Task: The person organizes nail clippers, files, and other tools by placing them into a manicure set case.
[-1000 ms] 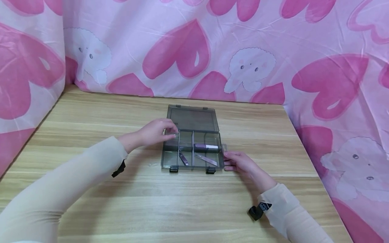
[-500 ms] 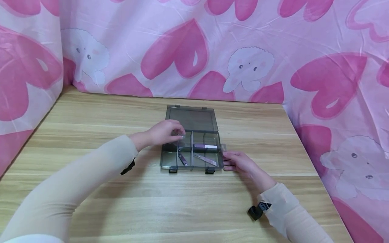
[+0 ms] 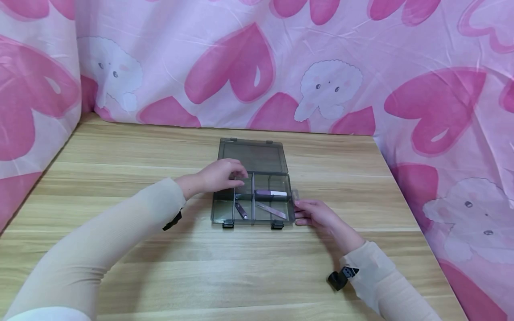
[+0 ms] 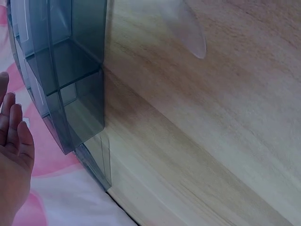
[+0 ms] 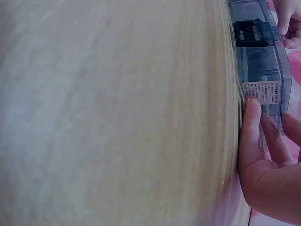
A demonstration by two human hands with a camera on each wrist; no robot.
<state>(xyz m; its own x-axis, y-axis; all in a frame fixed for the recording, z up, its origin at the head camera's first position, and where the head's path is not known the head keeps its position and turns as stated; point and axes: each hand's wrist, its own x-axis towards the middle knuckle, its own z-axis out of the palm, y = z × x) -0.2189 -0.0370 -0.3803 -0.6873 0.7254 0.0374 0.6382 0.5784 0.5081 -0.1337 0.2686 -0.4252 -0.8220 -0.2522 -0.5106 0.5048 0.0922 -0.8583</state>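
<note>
A smoky see-through compartment box (image 3: 223,211) lies with its lid laid back on the table. Over its back left compartments hovers my left hand (image 3: 220,175), thumb and fingers loosely bent and apart. My right hand (image 3: 321,216) rests its fingertips on the box's right side, near the label (image 5: 268,93) in the right wrist view. A nail clipper (image 3: 241,210) lies in the front middle compartment. In the front right one is a slim, pale pinkish strip (image 3: 273,210) with a slanted end. Behind that lies a purple and white stick (image 3: 272,193). My left hand hides part of the back left compartments.
The light wooden table (image 3: 217,272) runs up to a pink heart-print cloth (image 3: 160,67) at the back and sides. The box's lid (image 3: 254,156) lies behind the trays. Two dark latches (image 3: 228,225) stick out at the front.
My left hand has moved rightward from the box's left edge to above its back compartments. My right hand has stayed at the box's side, and the things inside have not moved.
</note>
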